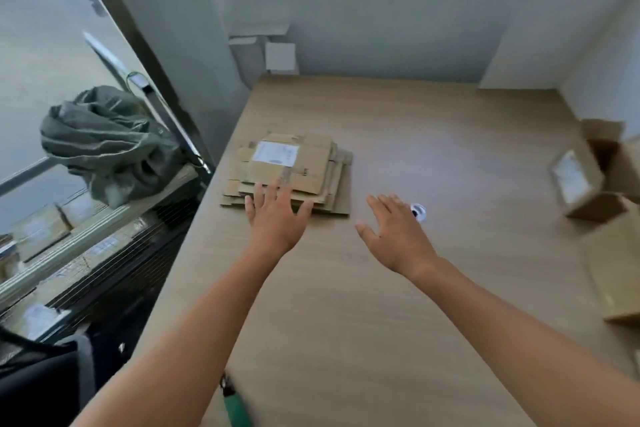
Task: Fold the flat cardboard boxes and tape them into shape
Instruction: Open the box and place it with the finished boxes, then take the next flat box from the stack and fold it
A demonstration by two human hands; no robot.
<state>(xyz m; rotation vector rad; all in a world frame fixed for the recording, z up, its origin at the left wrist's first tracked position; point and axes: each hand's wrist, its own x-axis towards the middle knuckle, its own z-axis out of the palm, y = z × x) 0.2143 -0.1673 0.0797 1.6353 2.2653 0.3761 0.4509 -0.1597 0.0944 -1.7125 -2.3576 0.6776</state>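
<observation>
both hands spread flat, left hand (275, 215) over flat boxes (291, 170)

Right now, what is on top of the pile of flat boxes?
A white label is on the top flat box, and the left hand rests open on the pile's near edge. The cardboard beneath the hand is hidden.

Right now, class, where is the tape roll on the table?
In the head view, the tape roll lies on the wooden table, partly hidden behind the right hand's fingertips, right of the flat cardboard stack.
</observation>
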